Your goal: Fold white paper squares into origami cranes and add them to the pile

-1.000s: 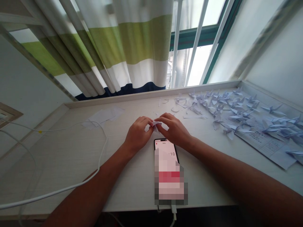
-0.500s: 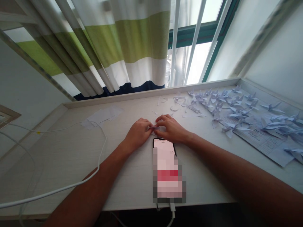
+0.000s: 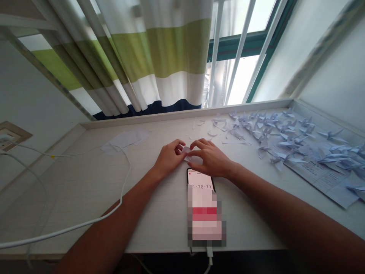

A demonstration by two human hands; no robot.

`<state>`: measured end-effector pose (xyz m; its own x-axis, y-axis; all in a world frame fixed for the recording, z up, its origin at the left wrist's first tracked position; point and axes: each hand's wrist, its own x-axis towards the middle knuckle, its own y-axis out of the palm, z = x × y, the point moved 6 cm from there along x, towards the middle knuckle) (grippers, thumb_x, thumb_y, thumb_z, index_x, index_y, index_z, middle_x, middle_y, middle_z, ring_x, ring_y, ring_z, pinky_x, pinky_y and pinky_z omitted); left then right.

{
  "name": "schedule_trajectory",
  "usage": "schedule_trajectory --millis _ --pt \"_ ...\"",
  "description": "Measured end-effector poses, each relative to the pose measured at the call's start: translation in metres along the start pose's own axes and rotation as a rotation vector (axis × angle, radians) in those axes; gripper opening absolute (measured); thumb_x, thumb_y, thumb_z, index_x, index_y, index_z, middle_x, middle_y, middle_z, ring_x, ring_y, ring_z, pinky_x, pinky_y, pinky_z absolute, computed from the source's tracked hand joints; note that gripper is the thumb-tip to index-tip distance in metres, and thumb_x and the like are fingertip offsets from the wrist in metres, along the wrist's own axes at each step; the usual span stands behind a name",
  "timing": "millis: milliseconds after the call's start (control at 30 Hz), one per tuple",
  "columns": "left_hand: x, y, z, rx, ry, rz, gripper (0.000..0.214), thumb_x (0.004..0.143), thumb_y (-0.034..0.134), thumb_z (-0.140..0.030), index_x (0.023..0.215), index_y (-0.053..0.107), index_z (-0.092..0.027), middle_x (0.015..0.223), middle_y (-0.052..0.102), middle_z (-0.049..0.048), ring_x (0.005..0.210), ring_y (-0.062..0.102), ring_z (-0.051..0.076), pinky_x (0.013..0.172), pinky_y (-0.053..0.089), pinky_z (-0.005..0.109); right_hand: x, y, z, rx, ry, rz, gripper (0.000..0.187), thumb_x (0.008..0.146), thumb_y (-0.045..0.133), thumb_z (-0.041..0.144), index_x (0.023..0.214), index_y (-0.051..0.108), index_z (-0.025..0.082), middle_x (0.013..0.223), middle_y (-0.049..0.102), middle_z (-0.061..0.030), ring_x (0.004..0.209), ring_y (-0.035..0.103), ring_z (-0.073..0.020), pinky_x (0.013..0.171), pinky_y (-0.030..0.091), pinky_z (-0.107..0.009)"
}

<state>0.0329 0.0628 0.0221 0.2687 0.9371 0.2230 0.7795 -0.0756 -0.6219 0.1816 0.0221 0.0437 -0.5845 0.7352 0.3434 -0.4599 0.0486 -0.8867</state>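
A small folded piece of white paper (image 3: 187,150) lies between my two hands, just beyond the top of the phone. My left hand (image 3: 170,156) pinches its left side, the fingers curled in. From the other side, my right hand (image 3: 210,156) holds the paper with thumb and fingers bent around it, covering part of the sheet. Directly below my hands, the phone (image 3: 199,179) lies face up with a timer on its partly blurred screen. Many of the paper's folds are hidden by my fingers.
Several folded paper cranes (image 3: 265,125) crowd the right side of the desk, some on a printed sheet (image 3: 316,175). Paper scraps (image 3: 212,133) lie beyond my hands. Loose white sheets (image 3: 128,139) rest at back left. A white cable (image 3: 125,182) loops over my left forearm.
More of the folded paper shows between my hands now, and my fingers have shifted on it. The whole view has moved slightly. Digits now show on the phone screen.
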Motion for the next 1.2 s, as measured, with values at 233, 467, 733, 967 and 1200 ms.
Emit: schedule_trajectory --millis 233,467,733,967,1200 --pt "0.002 -0.004 0.003 0.013 -0.066 0.000 0.017 0.078 0.067 -0.022 0.094 0.073 -0.019 0.077 0.070 0.0015 0.068 0.064 0.016 0.066 0.048 0.028 0.000 0.005 -0.002 -0.053 0.014 0.024 0.026 0.093 0.066 0.035 0.110 0.080 0.021 0.121 0.069 -0.0136 0.115 0.059 -0.0335 0.099 0.050 -0.057" --pt "0.000 -0.006 -0.004 0.168 -0.066 -0.003 0.010 0.081 0.067 -0.026 0.074 0.069 -0.020 0.075 0.073 0.0017 0.069 0.065 0.017 0.066 0.044 0.029 0.001 0.009 0.007 -0.040 -0.066 0.159 0.034 0.103 0.052 0.036 0.124 0.074 0.018 0.123 0.072 -0.0126 0.117 0.062 -0.0298 0.107 0.044 -0.052" --pt "-0.005 -0.014 -0.009 0.459 -0.199 -0.054 0.006 0.079 0.067 -0.029 0.077 0.062 -0.025 0.078 0.073 0.0001 0.072 0.064 0.022 0.060 0.037 0.031 0.002 0.005 0.010 -0.070 -0.032 0.182 0.050 0.102 0.046 0.058 0.121 0.076 0.022 0.126 0.073 -0.0111 0.128 0.057 -0.0334 0.111 0.038 -0.056" --pt "0.000 -0.016 0.000 0.215 -0.011 -0.011 0.012 0.082 0.063 -0.020 0.094 0.061 -0.023 0.086 0.071 0.0004 0.081 0.066 0.019 0.071 0.050 0.031 0.001 0.007 -0.002 -0.015 -0.023 0.145 0.046 0.108 0.038 0.046 0.128 0.072 0.022 0.134 0.071 -0.0059 0.141 0.050 -0.0307 0.120 0.028 -0.057" --pt "-0.003 -0.013 -0.005 0.450 0.315 0.167 0.031 0.093 0.050 -0.016 0.093 0.078 -0.026 0.115 0.070 0.0049 0.111 0.060 0.026 0.101 0.048 0.045 0.000 0.006 -0.009 0.013 -0.019 0.137 0.043 0.110 0.036 0.037 0.132 0.069 0.023 0.133 0.072 -0.0050 0.144 0.048 -0.0279 0.123 0.022 -0.056"
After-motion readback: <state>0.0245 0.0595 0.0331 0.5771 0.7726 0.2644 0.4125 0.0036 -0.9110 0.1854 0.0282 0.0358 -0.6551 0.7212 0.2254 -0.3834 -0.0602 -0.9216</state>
